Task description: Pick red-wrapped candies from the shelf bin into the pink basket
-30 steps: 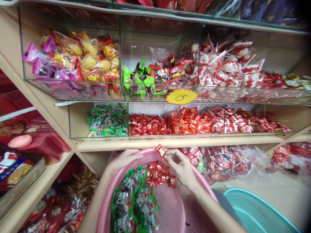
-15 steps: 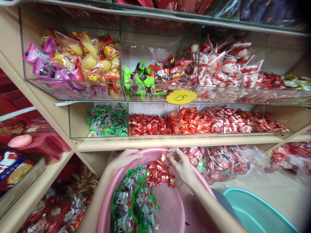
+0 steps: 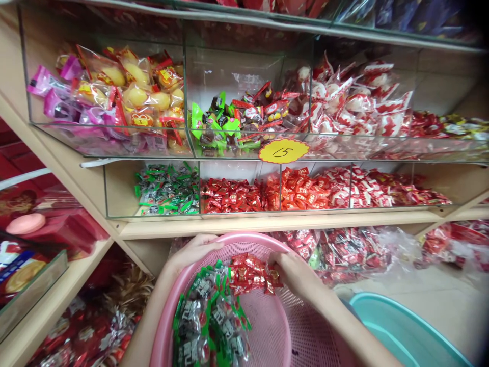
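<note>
My left hand (image 3: 198,251) is closed over the far left rim of a pink plastic basket (image 3: 167,306) with mesh walls. My right hand (image 3: 292,270) reaches down inside, at the right edge of a pile of red wrapped candies (image 3: 248,272). It is smeared by motion and its fingertips are hidden, so whether they grip a candy does not show. Green-and-clear wrapped candies (image 3: 212,316) fill the basket's left side. The basket's bottom shows bare at the right of them.
Ahead, glass-fronted shelf bins hold green candies (image 3: 168,188), red candies (image 3: 233,196) and orange-red candies (image 3: 300,188). A yellow price tag (image 3: 283,151) reads 15. Bagged candies (image 3: 355,250) lie beneath the shelf, and a teal tub (image 3: 405,326) stands at lower right.
My right hand has dropped from the basket's far rim, where it pinched a red candy, to the right side of the red pile. My left hand stays on the rim.
</note>
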Action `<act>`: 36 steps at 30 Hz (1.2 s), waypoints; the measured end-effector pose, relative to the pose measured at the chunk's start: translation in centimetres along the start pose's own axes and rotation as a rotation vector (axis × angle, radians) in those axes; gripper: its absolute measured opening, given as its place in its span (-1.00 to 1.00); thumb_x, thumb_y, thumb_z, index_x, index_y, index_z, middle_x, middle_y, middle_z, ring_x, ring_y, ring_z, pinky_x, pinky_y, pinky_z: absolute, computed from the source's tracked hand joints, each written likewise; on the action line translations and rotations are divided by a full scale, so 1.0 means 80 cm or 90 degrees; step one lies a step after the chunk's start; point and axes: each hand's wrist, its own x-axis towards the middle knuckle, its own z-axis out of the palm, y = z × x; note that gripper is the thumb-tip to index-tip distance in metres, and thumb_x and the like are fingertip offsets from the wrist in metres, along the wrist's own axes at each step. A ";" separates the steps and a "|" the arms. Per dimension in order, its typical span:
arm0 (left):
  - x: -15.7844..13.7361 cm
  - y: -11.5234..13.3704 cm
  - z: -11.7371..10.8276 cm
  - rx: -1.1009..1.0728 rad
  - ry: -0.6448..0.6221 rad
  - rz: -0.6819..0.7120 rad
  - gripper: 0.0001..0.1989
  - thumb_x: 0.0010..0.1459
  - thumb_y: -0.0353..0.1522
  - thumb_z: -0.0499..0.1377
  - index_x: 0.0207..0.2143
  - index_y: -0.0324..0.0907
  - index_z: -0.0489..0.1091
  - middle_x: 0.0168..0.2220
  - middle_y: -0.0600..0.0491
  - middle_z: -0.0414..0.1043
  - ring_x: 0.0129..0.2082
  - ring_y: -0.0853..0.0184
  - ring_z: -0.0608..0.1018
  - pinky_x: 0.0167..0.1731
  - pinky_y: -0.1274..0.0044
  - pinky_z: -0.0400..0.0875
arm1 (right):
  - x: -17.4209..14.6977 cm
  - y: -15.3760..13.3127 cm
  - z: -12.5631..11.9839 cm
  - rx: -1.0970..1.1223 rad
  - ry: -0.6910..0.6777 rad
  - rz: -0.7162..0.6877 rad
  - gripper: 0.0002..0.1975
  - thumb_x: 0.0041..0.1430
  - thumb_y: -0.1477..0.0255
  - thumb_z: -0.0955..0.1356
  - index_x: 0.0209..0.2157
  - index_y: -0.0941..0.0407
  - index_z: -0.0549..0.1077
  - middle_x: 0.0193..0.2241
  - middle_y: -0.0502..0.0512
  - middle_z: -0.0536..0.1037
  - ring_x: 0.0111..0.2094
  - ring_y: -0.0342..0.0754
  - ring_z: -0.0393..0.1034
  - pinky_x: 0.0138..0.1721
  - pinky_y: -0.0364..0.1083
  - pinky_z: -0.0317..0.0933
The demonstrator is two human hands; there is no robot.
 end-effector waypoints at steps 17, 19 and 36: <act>-0.004 0.007 0.001 0.011 0.012 -0.004 -0.65 -0.02 -0.16 0.12 -0.36 -0.27 0.44 -0.45 0.08 0.43 -0.48 0.36 0.40 -0.50 0.61 0.20 | 0.000 -0.034 0.020 -0.309 -0.051 0.085 -0.62 -0.01 0.77 0.11 -0.24 0.13 0.32 -0.25 0.21 0.43 -0.50 -0.09 0.41 -0.54 -0.15 0.14; -0.005 0.008 0.000 0.024 0.018 -0.002 -0.65 -0.03 -0.15 0.12 -0.39 -0.28 0.44 -0.46 0.08 0.43 -0.48 0.35 0.40 -0.51 0.60 0.20 | 0.001 -0.034 0.020 -0.321 -0.058 0.085 -0.60 -0.01 0.78 0.10 -0.23 0.14 0.33 -0.26 0.22 0.44 -0.49 -0.07 0.42 -0.55 -0.14 0.14; 0.001 0.001 0.001 0.009 0.002 0.024 -0.64 0.00 -0.16 0.10 -0.36 -0.30 0.43 -0.46 0.08 0.39 -0.48 0.39 0.36 -0.50 0.62 0.21 | 0.070 -0.054 -0.112 -0.142 0.166 -0.026 -0.84 0.16 0.46 0.15 -0.35 0.12 0.33 -0.43 0.07 0.46 -0.44 -0.12 0.35 -0.47 -0.19 0.03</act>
